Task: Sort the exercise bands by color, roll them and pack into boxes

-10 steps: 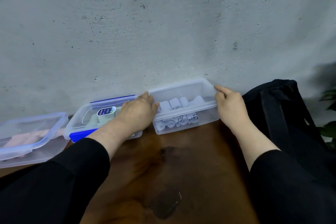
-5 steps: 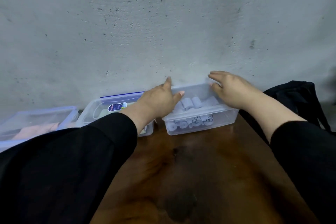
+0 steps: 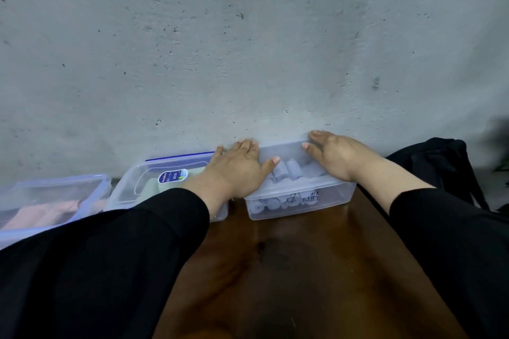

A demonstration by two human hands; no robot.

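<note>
Clearly we had both hands on the clear box (image 3: 300, 201) of grey rolls (image 3: 286, 173) against the wall (image 3: 248, 49), its long axis running left to right. Our left hand (image 3: 237, 166) lay flat at its left end, our right hand (image 3: 333, 155) spread over its right end, equally near.

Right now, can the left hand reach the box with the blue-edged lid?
Probably yes: the left hand rests at the clear box's left edge, directly beside the blue-lidded box; nothing lies between.
</note>
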